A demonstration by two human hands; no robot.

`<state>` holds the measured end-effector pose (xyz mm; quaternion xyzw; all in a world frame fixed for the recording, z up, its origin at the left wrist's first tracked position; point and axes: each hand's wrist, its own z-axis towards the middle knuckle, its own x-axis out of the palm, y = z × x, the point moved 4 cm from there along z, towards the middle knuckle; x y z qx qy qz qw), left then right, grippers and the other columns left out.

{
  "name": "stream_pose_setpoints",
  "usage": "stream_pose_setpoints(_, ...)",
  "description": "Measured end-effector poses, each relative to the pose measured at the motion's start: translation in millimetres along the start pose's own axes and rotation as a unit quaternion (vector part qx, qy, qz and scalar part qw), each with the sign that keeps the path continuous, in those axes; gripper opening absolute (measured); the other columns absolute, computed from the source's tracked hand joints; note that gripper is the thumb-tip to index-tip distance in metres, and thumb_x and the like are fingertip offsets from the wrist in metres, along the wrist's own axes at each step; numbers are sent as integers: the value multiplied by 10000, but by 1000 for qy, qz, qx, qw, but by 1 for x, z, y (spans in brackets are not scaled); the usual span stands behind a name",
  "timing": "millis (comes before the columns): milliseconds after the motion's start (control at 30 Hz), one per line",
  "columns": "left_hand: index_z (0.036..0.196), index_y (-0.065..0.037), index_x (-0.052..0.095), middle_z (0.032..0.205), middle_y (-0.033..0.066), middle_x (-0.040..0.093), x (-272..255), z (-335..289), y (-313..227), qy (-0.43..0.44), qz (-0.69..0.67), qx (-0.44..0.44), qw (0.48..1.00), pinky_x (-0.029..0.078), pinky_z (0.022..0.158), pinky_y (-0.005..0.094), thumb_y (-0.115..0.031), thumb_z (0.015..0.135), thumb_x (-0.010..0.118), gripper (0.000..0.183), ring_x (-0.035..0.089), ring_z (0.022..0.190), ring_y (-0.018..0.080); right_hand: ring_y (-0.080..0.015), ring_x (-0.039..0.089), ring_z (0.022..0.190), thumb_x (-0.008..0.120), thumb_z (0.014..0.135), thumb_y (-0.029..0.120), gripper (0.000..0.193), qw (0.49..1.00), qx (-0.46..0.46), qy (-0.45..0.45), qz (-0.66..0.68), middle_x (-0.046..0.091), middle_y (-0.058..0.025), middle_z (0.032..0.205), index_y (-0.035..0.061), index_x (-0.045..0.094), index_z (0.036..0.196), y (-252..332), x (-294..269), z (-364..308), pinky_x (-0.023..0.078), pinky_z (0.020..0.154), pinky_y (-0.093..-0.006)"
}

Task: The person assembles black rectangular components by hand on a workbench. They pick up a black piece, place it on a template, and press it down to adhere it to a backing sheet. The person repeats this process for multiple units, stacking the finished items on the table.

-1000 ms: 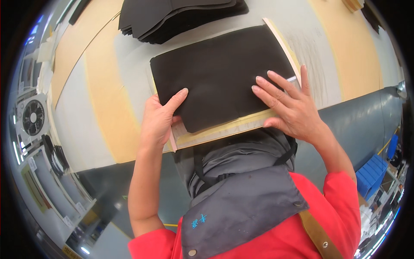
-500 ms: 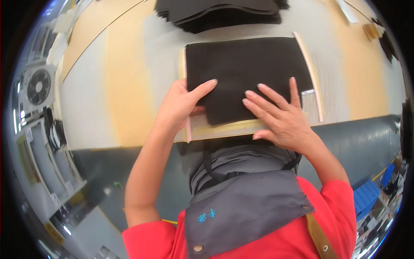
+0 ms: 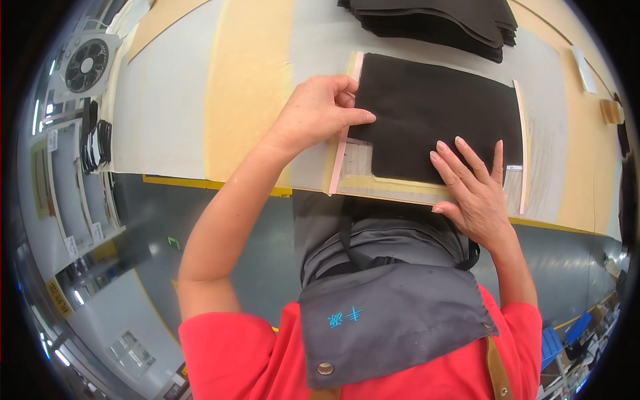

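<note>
A black sheet [image 3: 433, 113] with a notched lower left corner lies flat on the worktable, between a pink strip [image 3: 339, 160] on the left and another pink strip [image 3: 521, 147] on the right. At the sheet's left edge is my left hand [image 3: 317, 113], its fingers curled by the strip and its thumb on top of the sheet; the undersides of these fingers are hidden. My right hand [image 3: 477, 197] rests with spread fingers on the sheet's lower right part. A small white label [image 3: 515, 167] shows beside the right strip.
Beyond the sheet lies a stack of black sheets [image 3: 433, 27]. A tan roll [image 3: 611, 111] and a white strip [image 3: 584, 69] are at the far right of the worktable [image 3: 250, 100]. At the left stand a fan [image 3: 87, 65] and a shelf rack [image 3: 67, 187].
The view has shifted, so the table appears farther right and tilted. My left hand has moved up along the sheet's left edge, its fingers now curled. My right hand stays spread on the sheet.
</note>
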<state>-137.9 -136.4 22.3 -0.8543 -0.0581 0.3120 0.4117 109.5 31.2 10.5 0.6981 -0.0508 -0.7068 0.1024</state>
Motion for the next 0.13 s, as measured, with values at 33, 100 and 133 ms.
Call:
stream_pose_setpoints(33, 1088, 47, 683, 813, 5, 637, 0, 1, 3, -13, 6, 7, 1000, 548, 669, 267, -198, 862, 865, 380, 618, 724, 82, -214, 361, 1545, 557, 900, 651, 812, 1000, 0, 2, 0, 467, 63, 1634, 209, 498, 1578, 0, 0, 0, 44, 1279, -700)
stream_pose_setpoints(100, 1084, 40, 685, 814, 3, 639, 0, 1, 5, -29, 14, 13, 999, 550, 669, 268, -205, 863, 870, 378, 619, 728, 80, -216, 357, 1548, 560, 900, 651, 813, 1000, 0, 6, 2, 466, 59, 1636, 210, 496, 1580, 0, -1, 0, 45, 1279, -700)
stream_pose_setpoints(133, 1096, 36, 687, 815, 1, 638, 0, 1, 6, -33, 17, 12, 999, 552, 674, 269, -204, 863, 871, 382, 618, 728, 81, -218, 354, 1550, 562, 902, 652, 812, 1000, 0, 10, 3, 466, 58, 1637, 212, 494, 1581, 0, -1, 1, 42, 1279, -700)
